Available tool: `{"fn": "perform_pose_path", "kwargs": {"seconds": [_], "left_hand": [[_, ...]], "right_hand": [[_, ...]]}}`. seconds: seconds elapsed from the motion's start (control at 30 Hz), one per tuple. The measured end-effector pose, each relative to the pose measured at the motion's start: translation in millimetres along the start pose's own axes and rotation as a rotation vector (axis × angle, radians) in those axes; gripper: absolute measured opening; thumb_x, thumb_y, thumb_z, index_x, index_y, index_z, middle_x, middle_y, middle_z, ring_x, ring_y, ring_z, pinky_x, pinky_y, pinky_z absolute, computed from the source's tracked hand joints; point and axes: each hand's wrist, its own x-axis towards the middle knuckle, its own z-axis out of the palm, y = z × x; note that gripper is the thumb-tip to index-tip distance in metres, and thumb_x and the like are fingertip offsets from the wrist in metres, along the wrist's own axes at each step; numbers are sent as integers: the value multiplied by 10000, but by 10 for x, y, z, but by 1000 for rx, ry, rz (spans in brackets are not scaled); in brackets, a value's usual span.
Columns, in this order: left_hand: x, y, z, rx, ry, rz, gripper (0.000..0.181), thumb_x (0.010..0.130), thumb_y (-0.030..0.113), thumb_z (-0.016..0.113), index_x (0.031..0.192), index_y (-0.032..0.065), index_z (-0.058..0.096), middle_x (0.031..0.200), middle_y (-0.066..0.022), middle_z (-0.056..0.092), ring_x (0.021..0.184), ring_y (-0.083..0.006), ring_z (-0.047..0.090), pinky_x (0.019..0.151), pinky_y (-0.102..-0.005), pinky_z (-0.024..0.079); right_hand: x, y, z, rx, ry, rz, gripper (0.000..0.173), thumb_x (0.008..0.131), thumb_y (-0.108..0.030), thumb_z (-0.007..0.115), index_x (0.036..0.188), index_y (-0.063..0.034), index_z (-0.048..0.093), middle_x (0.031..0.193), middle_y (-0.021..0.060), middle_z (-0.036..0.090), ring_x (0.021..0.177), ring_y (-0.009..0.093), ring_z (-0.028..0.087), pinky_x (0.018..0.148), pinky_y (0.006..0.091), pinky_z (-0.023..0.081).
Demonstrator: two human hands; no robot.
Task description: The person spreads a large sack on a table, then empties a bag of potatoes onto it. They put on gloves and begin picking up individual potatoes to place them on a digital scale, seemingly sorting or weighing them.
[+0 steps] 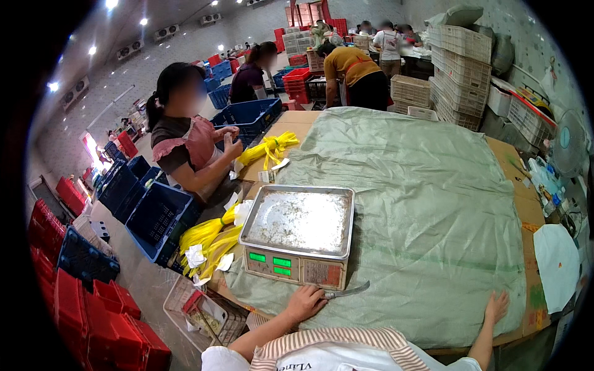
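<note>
My left hand rests on the green woven plastic sheet, just in front of the digital scale. Its fingers close around the handle of a curved knife, whose blade points right. Most of the handle is hidden by the hand. The scale's metal pan is bare and stained, and its green displays are lit. Over at the sheet's right side, my right hand lies palm down with its fingers a little apart, holding nothing.
Yellow strap bundles with white tags lie left of the scale; another yellow bundle is farther back. A co-worker stands at the left edge near a blue crate. Red crates fill the lower left. A fan stands right.
</note>
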Motion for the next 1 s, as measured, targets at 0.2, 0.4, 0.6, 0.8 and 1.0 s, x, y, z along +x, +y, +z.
{"fn": "perform_pose_path", "kwargs": {"seconds": [0.2, 0.4, 0.6, 0.8, 1.0], "left_hand": [[639, -26, -376, -6, 208, 211, 304, 653, 152, 671, 915, 51, 554, 847, -106, 541, 770, -281, 529, 631, -365, 433], [3142, -710, -1357, 77, 72, -323, 445, 747, 231, 600, 1140, 67, 472, 861, -162, 586, 806, -337, 555, 701, -401, 441], [3995, -963, -1845, -96, 81, -495, 498, 771, 261, 548, 1191, 25, 422, 885, -180, 607, 638, -257, 608, 569, -334, 480], [3668, -795, -1226, 198, -60, -184, 487, 752, 308, 592, 1173, 108, 453, 912, -180, 600, 846, -350, 568, 694, -441, 455], [2874, -472, -821, 147, -236, 77, 373, 776, 259, 560, 1124, 134, 511, 870, -123, 611, 776, -316, 582, 635, -413, 467]], "right_hand": [[55, 1, 45, -11, 30, -15, 557, 876, -465, 349, 1343, -175, 256, 1412, 46, 190, 1299, 255, 150, 1032, 480, 139], [76, 107, 84, -10, 72, -6, 544, 875, -447, 370, 1329, -159, 286, 1398, 56, 226, 1293, 261, 170, 1027, 473, 155], [50, 56, 79, 9, 89, -28, 541, 876, -427, 383, 1323, -136, 292, 1393, 55, 239, 1288, 259, 183, 1025, 464, 168], [220, 227, 278, -30, 123, -13, 528, 882, -405, 383, 1323, -130, 290, 1387, 59, 248, 1285, 263, 188, 1026, 453, 175], [1, 46, 46, 33, 95, -28, 529, 880, -392, 394, 1317, -111, 297, 1380, 69, 258, 1278, 267, 199, 1033, 447, 155]]}}
